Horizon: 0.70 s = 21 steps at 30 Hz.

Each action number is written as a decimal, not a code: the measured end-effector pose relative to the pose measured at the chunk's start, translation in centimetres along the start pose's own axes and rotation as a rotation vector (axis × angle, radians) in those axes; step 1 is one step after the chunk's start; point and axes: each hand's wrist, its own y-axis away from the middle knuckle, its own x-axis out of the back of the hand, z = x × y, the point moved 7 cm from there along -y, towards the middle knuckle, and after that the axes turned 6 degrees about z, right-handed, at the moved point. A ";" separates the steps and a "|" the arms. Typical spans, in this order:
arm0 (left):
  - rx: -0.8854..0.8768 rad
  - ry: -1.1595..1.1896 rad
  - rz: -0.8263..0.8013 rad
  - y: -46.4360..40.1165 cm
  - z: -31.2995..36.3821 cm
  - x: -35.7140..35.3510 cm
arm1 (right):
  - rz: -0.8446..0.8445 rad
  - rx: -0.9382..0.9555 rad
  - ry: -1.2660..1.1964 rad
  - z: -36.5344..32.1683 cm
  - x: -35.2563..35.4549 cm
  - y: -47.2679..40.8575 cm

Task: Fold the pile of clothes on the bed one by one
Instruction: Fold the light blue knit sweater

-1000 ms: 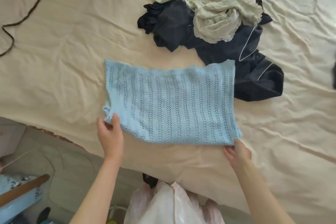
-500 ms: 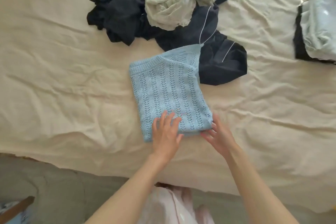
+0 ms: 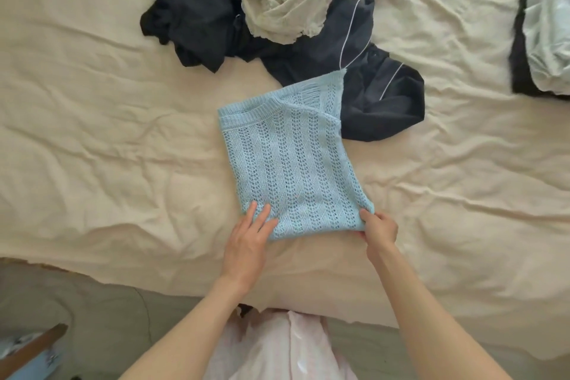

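While the left hand (image 3: 246, 241) lies flat, fingers straight, pressing the near left corner of the blue knit top (image 3: 290, 170), the right hand (image 3: 378, 228) pinches the near right corner between thumb and fingers. The hands are apart, one at each near corner. The top lies folded on the cream sheet (image 3: 92, 133), close to the near edge of the bed.

Risk, as judged: the far right corner of the top overlaps the dark navy garment (image 3: 379, 102) and stands unaligned; a further fold could drag that garment along or leave the layers uneven. The loose open knit may also stretch under the pinch.

Room: bare sheet extends left and right of the top. The unfolded pile, pale green cloth (image 3: 287, 0) over navy, sits just beyond. A folded stack (image 3: 549, 25) lies at the right margin.
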 end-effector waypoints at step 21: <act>-0.090 0.226 -0.010 3.9 -1.4 2.7 | -0.365 -0.296 0.000 1.0 2.2 4.6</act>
